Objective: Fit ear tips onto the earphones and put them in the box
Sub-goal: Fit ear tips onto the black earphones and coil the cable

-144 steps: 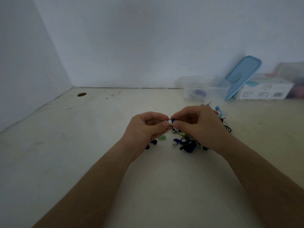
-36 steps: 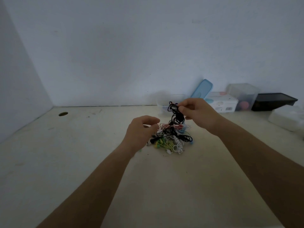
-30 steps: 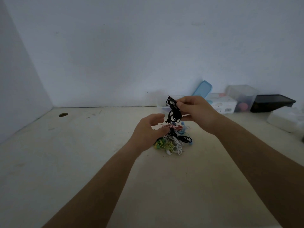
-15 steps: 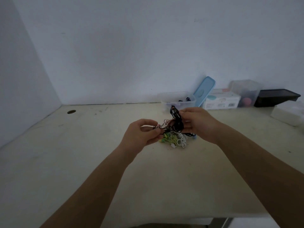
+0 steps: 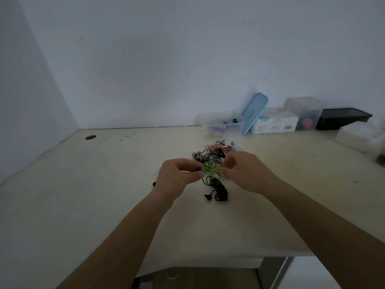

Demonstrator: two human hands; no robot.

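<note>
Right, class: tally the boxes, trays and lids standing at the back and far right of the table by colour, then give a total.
Clear boxes: 2
White boxes: 2
Black tray: 1
Blue lid: 1
Total: 6

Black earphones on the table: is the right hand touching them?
Apart. The head view shows bare table between the right hand and the black earphones.
</note>
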